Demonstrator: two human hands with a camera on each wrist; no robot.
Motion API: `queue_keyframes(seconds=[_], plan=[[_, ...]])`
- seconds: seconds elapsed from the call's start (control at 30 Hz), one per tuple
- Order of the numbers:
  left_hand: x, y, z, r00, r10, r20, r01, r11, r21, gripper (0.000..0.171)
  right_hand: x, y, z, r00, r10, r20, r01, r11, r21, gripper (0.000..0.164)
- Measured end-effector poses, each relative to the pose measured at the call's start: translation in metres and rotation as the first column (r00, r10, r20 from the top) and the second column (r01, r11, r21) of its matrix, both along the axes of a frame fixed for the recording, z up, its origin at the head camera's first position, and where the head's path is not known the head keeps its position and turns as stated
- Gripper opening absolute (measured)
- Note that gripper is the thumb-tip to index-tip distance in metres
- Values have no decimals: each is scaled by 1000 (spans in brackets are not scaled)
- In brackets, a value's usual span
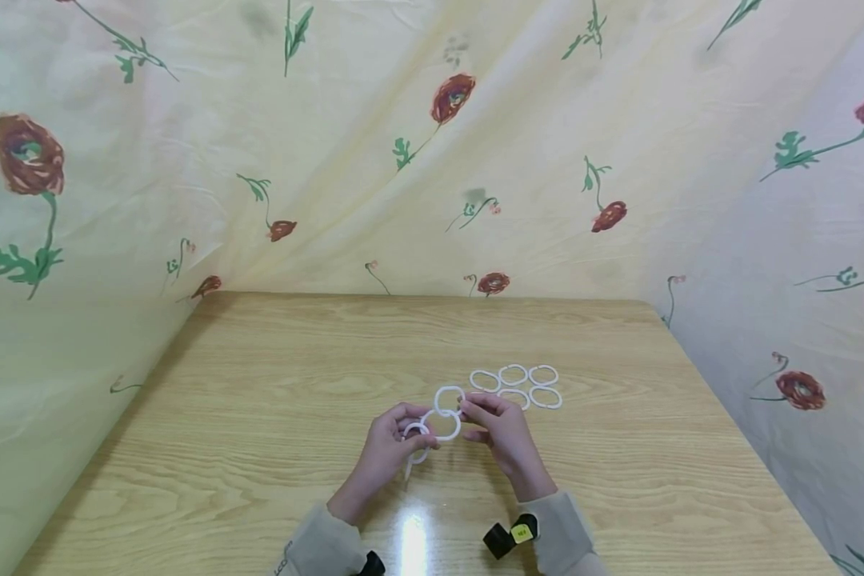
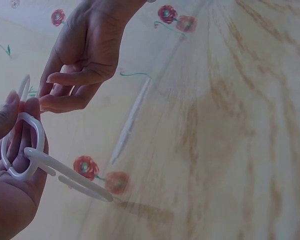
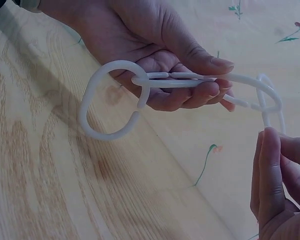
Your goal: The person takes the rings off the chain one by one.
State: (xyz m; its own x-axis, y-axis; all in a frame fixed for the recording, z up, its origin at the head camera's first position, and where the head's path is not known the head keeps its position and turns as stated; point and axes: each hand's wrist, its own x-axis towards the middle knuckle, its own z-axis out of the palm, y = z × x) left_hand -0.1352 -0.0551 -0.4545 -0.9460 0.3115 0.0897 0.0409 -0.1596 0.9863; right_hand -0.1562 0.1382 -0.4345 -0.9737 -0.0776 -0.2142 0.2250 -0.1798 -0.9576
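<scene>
Several white oval plastic rings, each with a small gap, are linked into a chain between the two hands. My left hand [image 1: 385, 450] pinches one linked ring [image 1: 448, 438] between thumb and fingers. In the right wrist view, another ring [image 3: 85, 107] of the chain dangles below the left palm [image 3: 140, 30]. My right hand [image 1: 510, 436] pinches the ring at the chain's other end [image 1: 449, 388], which stands upright. Its fingertips [image 3: 270, 145] hold the edge of that ring. In the left wrist view, a tilted ring [image 2: 85, 185] hangs from the one by the left palm.
Several loose white rings [image 1: 545, 388] lie in two rows on the wooden table [image 1: 259, 360], just beyond my right hand. Flower-printed cloth [image 1: 374, 144] surrounds the back and sides. A black strap with a yellow label [image 1: 522, 533] is at the right wrist.
</scene>
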Motion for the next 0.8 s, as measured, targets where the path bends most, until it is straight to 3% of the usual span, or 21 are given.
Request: queue_keyframes(seconds=[0.43, 0.8], plan=[[3, 1, 1, 1000, -10, -12, 10, 1000, 4, 46, 1, -2, -3, 999, 39, -9, -38, 999, 9, 20], [2, 2, 1, 999, -20, 25, 20, 1000, -12, 44, 2, -4, -4, 999, 38, 17, -38, 999, 6, 19]])
